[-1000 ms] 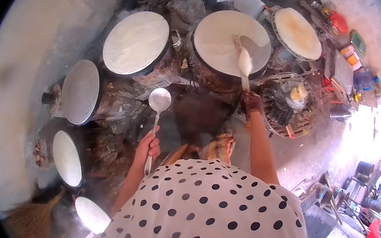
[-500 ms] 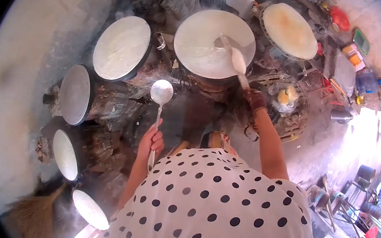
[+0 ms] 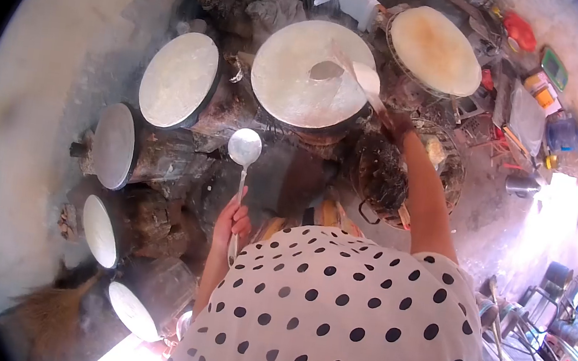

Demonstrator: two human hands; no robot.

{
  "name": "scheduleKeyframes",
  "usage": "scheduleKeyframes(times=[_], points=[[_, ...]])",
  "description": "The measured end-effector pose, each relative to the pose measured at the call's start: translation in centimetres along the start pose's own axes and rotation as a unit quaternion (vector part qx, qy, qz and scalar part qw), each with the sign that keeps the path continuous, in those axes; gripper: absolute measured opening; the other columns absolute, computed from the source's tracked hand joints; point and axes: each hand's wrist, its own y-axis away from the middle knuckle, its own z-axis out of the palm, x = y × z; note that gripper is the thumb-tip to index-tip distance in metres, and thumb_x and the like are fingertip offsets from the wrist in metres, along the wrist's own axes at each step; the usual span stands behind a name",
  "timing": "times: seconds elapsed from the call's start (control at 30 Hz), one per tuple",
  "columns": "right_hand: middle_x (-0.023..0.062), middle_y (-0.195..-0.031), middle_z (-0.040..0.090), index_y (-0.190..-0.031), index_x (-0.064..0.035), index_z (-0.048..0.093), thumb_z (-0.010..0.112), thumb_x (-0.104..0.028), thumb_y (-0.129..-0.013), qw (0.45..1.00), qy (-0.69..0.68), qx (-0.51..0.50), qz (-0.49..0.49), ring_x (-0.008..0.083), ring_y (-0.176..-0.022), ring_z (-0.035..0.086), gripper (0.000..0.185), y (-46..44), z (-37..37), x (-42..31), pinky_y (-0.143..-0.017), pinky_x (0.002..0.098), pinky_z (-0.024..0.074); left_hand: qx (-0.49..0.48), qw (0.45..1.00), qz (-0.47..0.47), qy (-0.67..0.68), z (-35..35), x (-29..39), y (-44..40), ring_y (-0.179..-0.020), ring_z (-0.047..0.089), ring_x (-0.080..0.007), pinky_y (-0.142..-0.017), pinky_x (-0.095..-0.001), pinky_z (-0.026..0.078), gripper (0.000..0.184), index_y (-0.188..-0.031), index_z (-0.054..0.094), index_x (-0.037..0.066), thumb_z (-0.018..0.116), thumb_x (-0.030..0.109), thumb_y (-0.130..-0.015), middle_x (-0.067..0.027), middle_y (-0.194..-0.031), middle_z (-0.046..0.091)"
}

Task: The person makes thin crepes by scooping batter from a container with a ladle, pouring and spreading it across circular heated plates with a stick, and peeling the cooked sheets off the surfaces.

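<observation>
My left hand (image 3: 232, 222) is closed around the handle of a metal ladle (image 3: 244, 148), its round bowl pointing away from me, apart from the pans. My right hand (image 3: 398, 127), in a dark brown glove, grips a long flat spatula (image 3: 379, 108) at its near end. The spatula reaches over the right part of the large middle pan (image 3: 292, 98), which is covered with a pale layer of batter. A white lump (image 3: 366, 79) lies at the spatula. Left of the blade, a grey bare patch (image 3: 326, 71) shows in the layer.
Left of the middle pan stands another coated pan (image 3: 178, 80), then a grey pan (image 3: 113, 146) and smaller white ones (image 3: 100, 232). A browned flatbread (image 3: 435, 50) lies at upper right. Below my right forearm is a round wire rack (image 3: 448, 178). A broom (image 3: 52, 314) leans lower left.
My right hand has moved slightly right and up with the spatula. The grey patch appears smaller and farther left, and the view has shifted a little. My left hand still holds the ladle.
</observation>
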Motion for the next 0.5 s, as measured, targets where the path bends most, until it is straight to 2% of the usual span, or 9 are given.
scheduleKeyframes(times=[0.07, 0.17, 0.23, 0.27, 0.33, 0.37, 0.43, 0.47, 0.5], points=[[0.0087, -0.103, 0.064, -0.111, -0.0156, 0.055, 0.045, -0.023, -0.09, 0.985, -0.158, -0.049, 0.057, 0.0273, -0.088, 0.065, 0.024, -2.9, 0.2, 0.2, -0.061, 0.0388, 0.052, -0.01, 1.0, -0.003, -0.007, 0.1, 0.0, -0.1, -0.039, 0.035, -0.0049, -0.038, -0.0235, 0.034, 0.039, -0.139, 0.035, 0.015, 0.033, 0.022, -0.101, 0.0048, -0.063, 0.036], [0.0112, -0.107, 0.063, -0.12, -0.0173, 0.053, 0.047, -0.027, -0.09, 0.998, -0.044, 0.01, -0.038, 0.03, -0.09, 0.064, 0.032, -3.4, -3.6, -4.6, -0.068, 0.0392, 0.0527, -0.016, 1.0, -0.008, -0.01, 0.6, 0.2, 0.1, -0.039, 0.035, -0.0049, -0.038, -0.0236, 0.034, 0.038, -0.138, 0.036, 0.014, 0.033, 0.022, -0.101, 0.0047, -0.063, 0.036], [0.013, -0.118, 0.059, -0.132, -0.0191, 0.047, 0.045, -0.029, -0.092, 0.936, -0.319, 0.122, 0.086, 0.0317, -0.096, 0.062, 0.041, -1.3, -2.3, -7.9, -0.078, 0.0396, 0.0513, -0.016, 1.0, -0.002, -0.009, 0.8, 0.7, 0.3, -0.039, 0.035, -0.0049, -0.038, -0.0237, 0.033, 0.038, -0.138, 0.036, 0.014, 0.032, 0.022, -0.101, 0.0048, -0.063, 0.036], [0.013, -0.118, 0.059, -0.132, -0.0191, 0.047, 0.045, -0.029, -0.092, 0.937, -0.316, 0.128, 0.081, 0.0317, -0.096, 0.062, 0.041, -0.3, -2.0, -9.4, -0.078, 0.0396, 0.0513, -0.009, 1.0, 0.007, -0.02, 0.7, 0.8, 0.6, -0.039, 0.034, -0.0048, -0.037, -0.0237, 0.033, 0.038, -0.138, 0.036, 0.014, 0.032, 0.022, -0.101, 0.0049, -0.063, 0.036], [0.0182, -0.118, 0.059, -0.13, -0.0076, 0.047, 0.053, -0.011, -0.088, 0.745, -0.516, 0.261, 0.332, 0.0307, -0.106, 0.059, 0.043, 1.4, -0.8, -12.1, -0.086, 0.0367, 0.0498, 0.017, 0.999, 0.018, -0.046, 0.8, 1.1, 0.8, -0.038, 0.034, -0.0045, -0.036, -0.0234, 0.031, 0.038, -0.138, 0.036, 0.015, 0.033, 0.023, -0.101, 0.0053, -0.062, 0.035], [0.0182, -0.118, 0.059, -0.13, -0.0076, 0.047, 0.053, -0.011, -0.088, 0.745, -0.517, 0.262, 0.331, 0.0307, -0.106, 0.059, 0.043, 0.9, 0.7, -13.0, -0.086, 0.0367, 0.0498, 0.016, 0.999, 0.019, -0.047, 0.7, 1.2, 0.7, -0.038, 0.034, -0.0045, -0.036, -0.0234, 0.031, 0.038, -0.138, 0.036, 0.015, 0.033, 0.023, -0.101, 0.0053, -0.062, 0.035], [0.0199, -0.12, 0.057, -0.133, -0.0045, 0.044, 0.049, -0.018, -0.091, 0.961, -0.086, 0.161, 0.209, 0.0334, -0.111, 0.055, 0.044, 0.2, 3.7, -15.7, -0.094, 0.0383, 0.0447, 0.006, 0.997, 0.009, -0.07, 0.3, 1.6, 0.6, -0.037, 0.031, -0.0052, -0.035, -0.0218, 0.029, 0.035, -0.134, 0.041, 0.014, 0.037, 0.02, -0.099, 0.0051, -0.06, 0.035], [0.019, -0.126, 0.052, -0.134, -0.0063, 0.043, 0.046, -0.025, -0.091, 0.865, -0.383, 0.17, 0.276, 0.0329, -0.114, 0.052, 0.046, -1.0, 0.6, -17.1, -0.098, 0.038, 0.0414, 0.007, 0.997, 0.006, -0.073, 0.2, 1.8, 0.6, -0.037, 0.031, -0.0052, -0.035, -0.0218, 0.029, 0.035, -0.134, 0.041, 0.014, 0.037, 0.02, -0.099, 0.0051, -0.06, 0.035], [0.019, -0.126, 0.052, -0.134, -0.0063, 0.043, 0.046, -0.025, -0.091, 0.863, -0.384, 0.171, 0.28, 0.0329, -0.114, 0.052, 0.046, -0.8, -1.9, -16.6, -0.098, 0.038, 0.0414, 0.01, 0.997, -0.004, -0.081, 0.1, 2.0, 0.5, -0.038, 0.031, -0.0052, -0.034, -0.0221, 0.029, 0.035, -0.134, 0.04, 0.014, 0.037, 0.02, -0.099, 0.0053, -0.061, 0.035]])
